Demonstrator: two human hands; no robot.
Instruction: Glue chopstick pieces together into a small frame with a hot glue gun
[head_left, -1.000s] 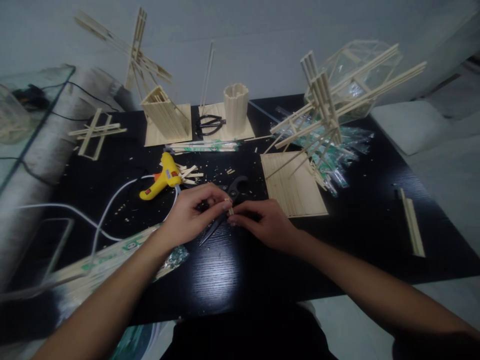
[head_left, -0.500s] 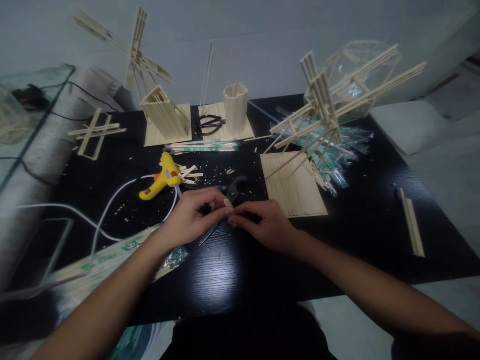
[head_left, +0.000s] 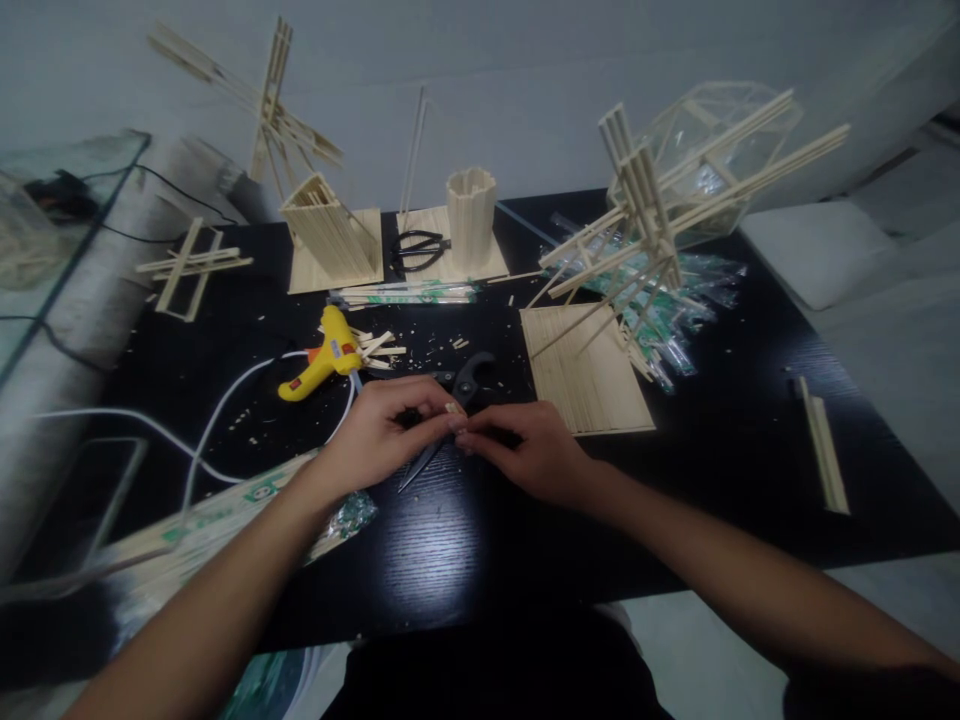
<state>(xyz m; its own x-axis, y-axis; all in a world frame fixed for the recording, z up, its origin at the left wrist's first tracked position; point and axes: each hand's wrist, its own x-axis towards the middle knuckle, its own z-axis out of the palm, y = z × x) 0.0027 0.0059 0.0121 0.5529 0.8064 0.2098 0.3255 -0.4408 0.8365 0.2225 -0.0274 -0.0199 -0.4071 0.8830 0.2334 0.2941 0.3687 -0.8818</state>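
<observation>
My left hand pinches small wood pieces between thumb and fingers, above the middle of the black table. Its fingertips meet those of my right hand, which is also closed in a pinch; whatever lies between the right fingertips is too small to make out. Just beyond and partly under the hands lies a dark cutting tool. A yellow glue gun rests left of it, beside short cut sticks.
Stick structures on bases, a windmill-like one and a round tower, stand toward the back. Wrapped sticks lie front left, loose sticks at right. A white cable loops at left. Black-handled scissors lie behind.
The small wood pieces between my fingertips have tilted slightly to the left. Both hands stay in nearly the same place.
</observation>
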